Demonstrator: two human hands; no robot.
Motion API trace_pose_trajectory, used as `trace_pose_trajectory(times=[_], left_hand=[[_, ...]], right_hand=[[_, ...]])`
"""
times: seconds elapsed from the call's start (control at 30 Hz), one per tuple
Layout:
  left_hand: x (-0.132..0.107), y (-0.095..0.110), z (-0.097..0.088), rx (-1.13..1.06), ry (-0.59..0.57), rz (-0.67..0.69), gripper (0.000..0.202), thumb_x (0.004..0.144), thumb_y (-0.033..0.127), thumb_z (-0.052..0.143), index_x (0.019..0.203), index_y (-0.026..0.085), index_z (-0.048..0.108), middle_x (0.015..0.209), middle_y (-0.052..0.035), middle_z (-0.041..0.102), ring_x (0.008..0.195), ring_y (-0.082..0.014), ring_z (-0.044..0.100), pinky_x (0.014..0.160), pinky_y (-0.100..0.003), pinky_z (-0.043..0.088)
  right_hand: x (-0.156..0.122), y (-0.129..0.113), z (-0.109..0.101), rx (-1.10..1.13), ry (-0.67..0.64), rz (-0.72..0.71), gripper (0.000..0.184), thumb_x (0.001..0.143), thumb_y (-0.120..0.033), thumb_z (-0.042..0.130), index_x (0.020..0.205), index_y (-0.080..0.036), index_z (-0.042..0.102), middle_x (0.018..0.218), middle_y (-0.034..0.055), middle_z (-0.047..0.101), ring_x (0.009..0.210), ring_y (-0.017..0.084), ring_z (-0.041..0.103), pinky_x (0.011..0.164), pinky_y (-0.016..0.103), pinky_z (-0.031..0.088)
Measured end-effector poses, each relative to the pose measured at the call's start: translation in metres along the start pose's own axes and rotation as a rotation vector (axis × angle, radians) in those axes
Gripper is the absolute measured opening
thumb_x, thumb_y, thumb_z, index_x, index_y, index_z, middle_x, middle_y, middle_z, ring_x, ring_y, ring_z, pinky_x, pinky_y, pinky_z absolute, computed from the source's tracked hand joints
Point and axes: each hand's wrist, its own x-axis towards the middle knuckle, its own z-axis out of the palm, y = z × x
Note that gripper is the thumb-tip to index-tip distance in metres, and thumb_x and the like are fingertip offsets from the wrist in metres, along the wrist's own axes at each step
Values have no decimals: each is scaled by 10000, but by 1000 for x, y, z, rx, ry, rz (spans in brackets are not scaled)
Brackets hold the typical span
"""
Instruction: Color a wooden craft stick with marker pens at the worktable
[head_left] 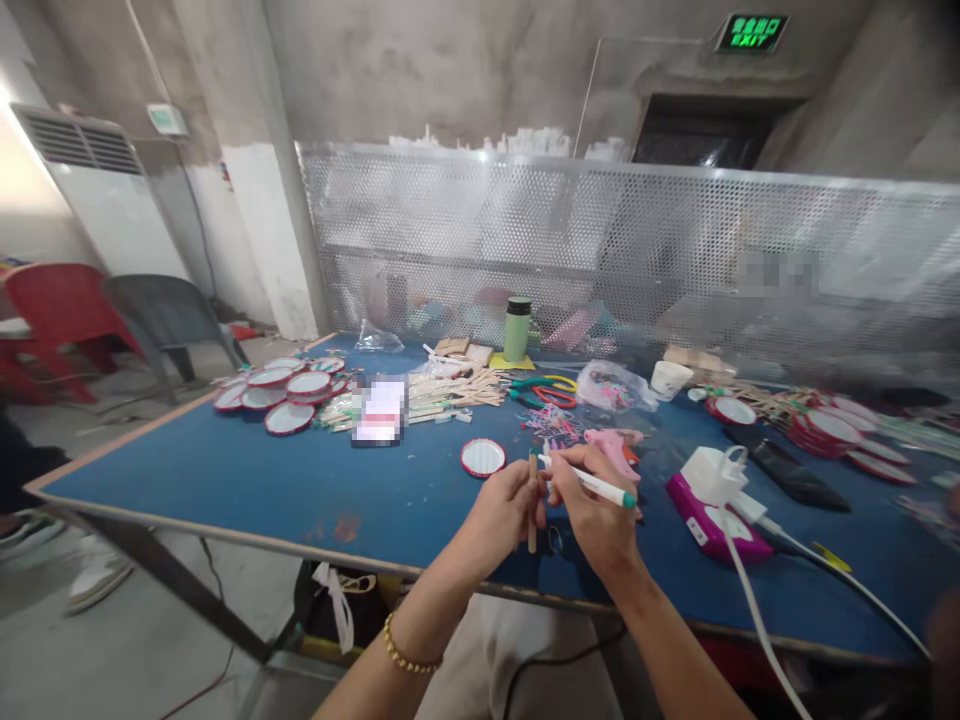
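My left hand [504, 520] is closed around a flat wooden stick [532, 540], which points upward with a small green spot at its top. In my right hand [600, 515] I grip a white marker [592, 482] with a green end, its tip close to the top of the stick. Just beyond my left hand lies a round white lid with a red rim [483, 457]. A pink glue gun [613, 452] rests behind my right hand, beside a heap of thin coloured strands [553, 424].
Stacked red-rimmed lids [291, 417] and a phone [379, 410] lie to the left. Wooden sticks [465, 388], pliers [551, 388] and a green bottle [517, 330] stand farther back. At right are a paper cup [670, 379], a purple power strip [694, 522] and its white cable [742, 580].
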Motion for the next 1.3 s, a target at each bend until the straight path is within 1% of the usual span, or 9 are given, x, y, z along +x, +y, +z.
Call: trace_pose_trajectory(times=[0.33, 0.6, 0.73, 0.83, 0.97, 1.17, 1.3], left_hand=[[-2, 3, 1, 21, 9, -4, 322, 889, 494, 471, 791, 188, 496, 573, 38, 523, 372, -57, 370, 380, -188, 304], [-1, 2, 1, 15, 9, -9, 349, 877, 529, 490, 803, 188, 502, 577, 42, 526, 365, -55, 370, 374, -189, 306], [0, 0, 1, 16, 17, -12, 347, 867, 530, 489, 795, 191, 497, 572, 41, 525, 368, -58, 371, 370, -190, 303], [1, 0, 1, 21, 16, -13, 322, 876, 502, 480, 794, 191, 494, 572, 39, 526, 371, -60, 372, 378, -193, 310], [0, 0, 1, 27, 20, -14, 289, 890, 459, 466, 790, 189, 489, 576, 41, 519, 372, -55, 363, 386, -188, 311], [0, -1, 1, 28, 19, -2, 317, 887, 489, 480, 787, 189, 493, 571, 37, 527, 377, -58, 374, 382, -183, 307], [1, -2, 1, 19, 17, -6, 335, 877, 513, 494, 785, 190, 494, 569, 38, 526, 381, -57, 381, 378, -180, 309]], right_hand=[[0, -1, 1, 29, -23, 22, 191, 901, -340, 601, 759, -216, 632, 503, -45, 600, 418, 127, 579, 453, 243, 481], [0, -1, 1, 4, 0, 18, 196, 902, -346, 605, 758, -217, 641, 504, -38, 604, 436, 134, 588, 461, 250, 478], [1, -2, 1, -7, -11, 28, 206, 897, -359, 606, 750, -219, 642, 514, -28, 618, 456, 144, 599, 470, 257, 490], [1, -2, 1, -2, -23, 25, 197, 888, -352, 606, 749, -217, 641, 516, -28, 619, 447, 142, 590, 461, 256, 483], [1, -1, 1, -13, -6, 2, 203, 899, -345, 601, 748, -216, 640, 504, -37, 604, 437, 135, 582, 467, 253, 480], [0, 1, 2, -19, -15, 17, 193, 895, -343, 608, 754, -216, 642, 513, -30, 618, 460, 142, 595, 480, 255, 482], [-1, 3, 1, -27, 6, 16, 202, 903, -350, 609, 755, -217, 648, 514, -28, 621, 470, 147, 601, 493, 262, 488]])
